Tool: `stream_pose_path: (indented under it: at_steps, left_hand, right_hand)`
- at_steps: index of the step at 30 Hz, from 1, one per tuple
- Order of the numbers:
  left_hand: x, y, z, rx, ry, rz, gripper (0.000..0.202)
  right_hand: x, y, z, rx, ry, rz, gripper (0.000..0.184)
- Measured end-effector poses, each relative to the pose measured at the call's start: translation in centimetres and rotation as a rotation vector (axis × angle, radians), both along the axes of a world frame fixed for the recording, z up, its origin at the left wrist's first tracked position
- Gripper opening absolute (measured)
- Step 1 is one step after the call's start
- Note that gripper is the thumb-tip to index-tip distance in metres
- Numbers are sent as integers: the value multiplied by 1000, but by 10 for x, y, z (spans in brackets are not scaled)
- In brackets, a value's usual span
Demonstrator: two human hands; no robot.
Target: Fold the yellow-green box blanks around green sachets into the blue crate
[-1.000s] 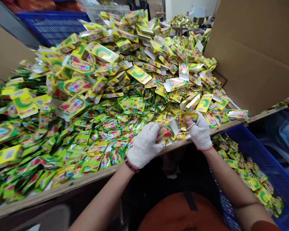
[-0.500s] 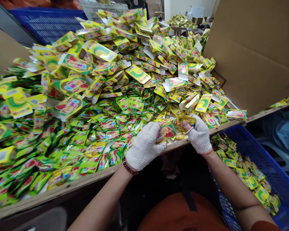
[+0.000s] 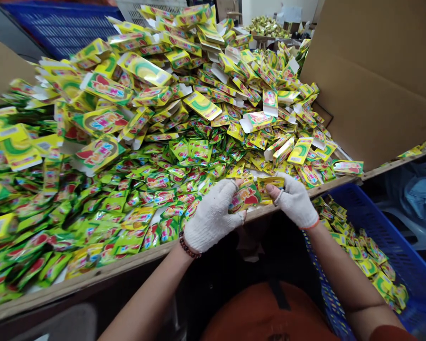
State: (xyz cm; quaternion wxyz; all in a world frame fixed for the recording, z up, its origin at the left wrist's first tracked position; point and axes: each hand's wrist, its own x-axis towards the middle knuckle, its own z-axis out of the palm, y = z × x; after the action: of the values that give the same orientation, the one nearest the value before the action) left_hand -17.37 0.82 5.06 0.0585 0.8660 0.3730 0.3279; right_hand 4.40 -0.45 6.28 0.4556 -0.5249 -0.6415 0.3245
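My left hand (image 3: 215,215), in a white fingerless glove, is closed on a small yellow-and-green candy box (image 3: 244,195) printed with a red fruit. My right hand (image 3: 293,199), gloved the same way, pinches a yellow candy packet (image 3: 270,185) between thumb and fingers. The packet is just right of the box, near the box's end; whether they touch I cannot tell. Both hands are above the table's front edge. Behind and left of them lie many green candy packets (image 3: 163,182), and a high heap of yellow boxes (image 3: 145,68) with open flaps rises farther back.
A wooden rim (image 3: 128,258) runs along the table front. Below right stands a blue crate (image 3: 408,265) with boxes in it. A cardboard panel (image 3: 372,80) rises at the right. Another blue crate (image 3: 67,28) stands behind the heap, at the back left.
My right hand has moved slightly left and down, bringing the yellow packet nearer the box. My left hand keeps its hold on the box with little movement.
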Motion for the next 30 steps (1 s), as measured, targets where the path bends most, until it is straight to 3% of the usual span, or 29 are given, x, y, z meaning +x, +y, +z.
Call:
stream_pose_path:
  at_steps: [3,5,12,17,19,23,27,30]
  left_hand:
    - [0,-1,-3,32,12,-72,58]
    - [2,-1,-3,55,15,-83,59]
    - [5,5,-7,164,60,-27,70]
    - [4,2,-8,195,57,-31,78]
    - [5,0,-10,221,48,-48,78]
    - [10,-1,-16,218,24,-4,74]
    - [13,-1,-17,183,-58,36,71]
    - [14,0,-17,186,-97,26,69]
  right_hand:
    - [9,6,10,-82,-1,249,28]
    - [11,10,15,-71,-54,305,24]
    - [0,6,16,78,-153,144,25]
    - [3,1,11,59,-25,256,25]
    - [4,3,7,69,-38,253,23]
    - [1,7,2,176,-218,76,16]
    - [3,7,1,73,-123,87,21]
    - [6,7,2,145,-141,36,15]
